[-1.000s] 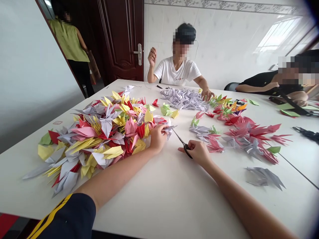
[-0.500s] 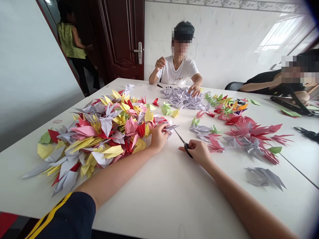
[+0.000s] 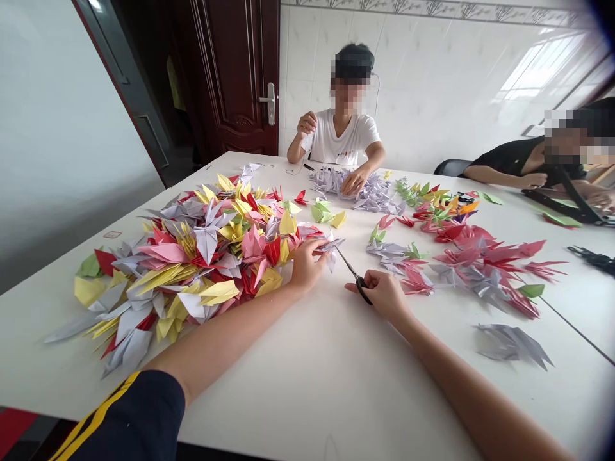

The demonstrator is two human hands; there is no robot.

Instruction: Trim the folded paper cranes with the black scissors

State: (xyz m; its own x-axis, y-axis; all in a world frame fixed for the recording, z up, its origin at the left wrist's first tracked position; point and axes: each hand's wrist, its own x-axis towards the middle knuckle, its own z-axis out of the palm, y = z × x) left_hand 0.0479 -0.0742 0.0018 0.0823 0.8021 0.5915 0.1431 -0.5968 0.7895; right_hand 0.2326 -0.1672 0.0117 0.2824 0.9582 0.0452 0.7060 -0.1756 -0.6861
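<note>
Closed round the handles of black-handled scissors [image 3: 353,274], my right hand [image 3: 384,294] points their blades up and to the left. The blade end lies close beside a pale lilac folded paper crane [image 3: 331,245], pinched in my left hand [image 3: 307,267]; whether blade and paper touch I cannot tell. My left fingers partly hide the crane. Left of that hand spreads a large heap of folded paper cranes [image 3: 192,256] in yellow, red, pink and lilac. Right of the scissors lie more lilac, green and pink cranes [image 3: 394,253].
Across the white table [image 3: 307,397] a person in a white shirt [image 3: 342,137] reaches into a pile of lilac cranes [image 3: 369,192]. At right, red and pink cranes [image 3: 490,256] lie in rows. Another person in black [image 3: 504,157] leans near a black paper cutter [image 3: 571,198].
The co-worker's hand across the table moved left over the lilac pile. The person at the doorway has mostly gone from sight. My own hands have barely moved.
</note>
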